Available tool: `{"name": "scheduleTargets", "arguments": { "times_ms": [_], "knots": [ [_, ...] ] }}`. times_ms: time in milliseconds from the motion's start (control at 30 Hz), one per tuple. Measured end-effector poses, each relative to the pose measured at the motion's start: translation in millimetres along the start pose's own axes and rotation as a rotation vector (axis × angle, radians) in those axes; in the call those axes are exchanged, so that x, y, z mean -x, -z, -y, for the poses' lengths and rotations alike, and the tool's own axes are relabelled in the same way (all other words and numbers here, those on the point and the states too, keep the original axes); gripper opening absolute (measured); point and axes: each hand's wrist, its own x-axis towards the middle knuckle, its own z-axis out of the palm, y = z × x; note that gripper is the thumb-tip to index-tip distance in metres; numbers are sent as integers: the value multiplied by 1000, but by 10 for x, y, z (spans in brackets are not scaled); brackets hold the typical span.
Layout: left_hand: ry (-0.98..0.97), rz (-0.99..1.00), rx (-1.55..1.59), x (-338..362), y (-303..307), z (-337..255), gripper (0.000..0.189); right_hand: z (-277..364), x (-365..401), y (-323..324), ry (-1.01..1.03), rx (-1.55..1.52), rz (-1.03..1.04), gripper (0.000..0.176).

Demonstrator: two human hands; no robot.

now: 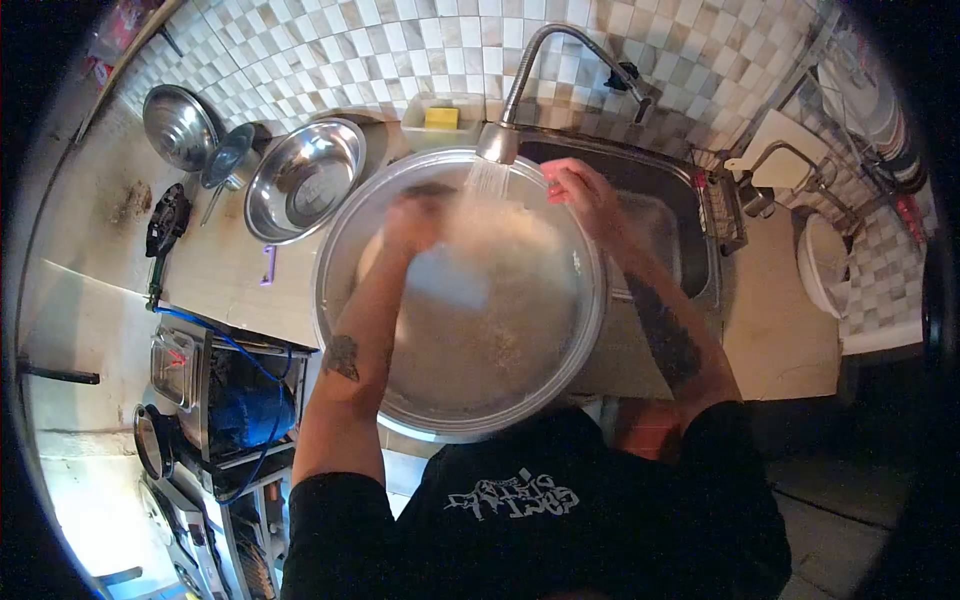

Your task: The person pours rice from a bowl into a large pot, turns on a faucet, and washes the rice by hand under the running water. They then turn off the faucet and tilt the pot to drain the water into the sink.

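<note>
Steel basin point(450, 418) rests over the sink point(660, 190), under the running faucet point(520, 90). Wide, wet and part-filled, it likely handles heavy and slippery, so the rim is the safest hold. The right hand point(580, 195) curls closed on the far rim. The left hand point(415, 222), just left of it inside the basin, is too blurred to tell its grip.

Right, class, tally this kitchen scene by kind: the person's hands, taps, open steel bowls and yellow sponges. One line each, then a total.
Hands: 2, left hand in the large basin, right hand gripping its rim
Taps: 1, the tap
Open steel bowls: 2, the large basin and the counter bowl
Yellow sponges: 1, the sponge
Total: 6
</note>
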Motion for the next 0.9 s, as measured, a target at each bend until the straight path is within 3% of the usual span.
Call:
{"name": "scheduleTargets", "arguments": {
  "times_ms": [67, 133, 200, 233, 267, 367, 433, 533, 633, 700, 767, 867, 900],
  "knots": [
    [594, -106, 251, -26, 206, 54, 46, -25, 42, -9, 50, 56, -36, 30],
    [477, -44, 152, -372, -178, 202, 46, -6, 69, -46, 75, 145, -33, 31],
    [224, 89, 82, -544, -244, 52, 45, 186, 112, -82, 76, 269, 2, 31],
    [29, 177, 61, -666, -117, -232, 43, 193, 118, -94, 91, 255, -3, 33],
    [-81, 56, 20, -830, -297, -444, 40, 192, 122, -102, 106, 243, -8, 34],
    [-136, 30, 321, -1013, -202, -1469, 30, 164, 128, -89, 126, 186, -57, 34],
    [-414, 85, 505, -812, -32, -1876, 22, 117, 111, -96, 123, 134, -80, 33],
    [-611, 512, 402, -293, 306, -2238, 24, 48, 88, -92, 99, 69, -67, 37],
    [-574, 1065, -22, 504, 708, -2501, 28, 81, 96, -82, 81, 60, -25, 42],
    [-913, 745, -81, 994, 570, -2238, 30, 82, 106, -78, 95, 78, -15, 41],
    [-1013, 422, 91, 1395, 339, -1781, 38, 81, 92, -88, 65, 90, -27, 39],
    [-1009, 450, 172, 1587, 530, -1303, 46, 157, 122, -83, 102, 174, -2, 37],
    [-897, 451, 130, 1593, 512, -1176, 44, 180, 125, -86, 130, 210, 15, 37]
  ]
}}
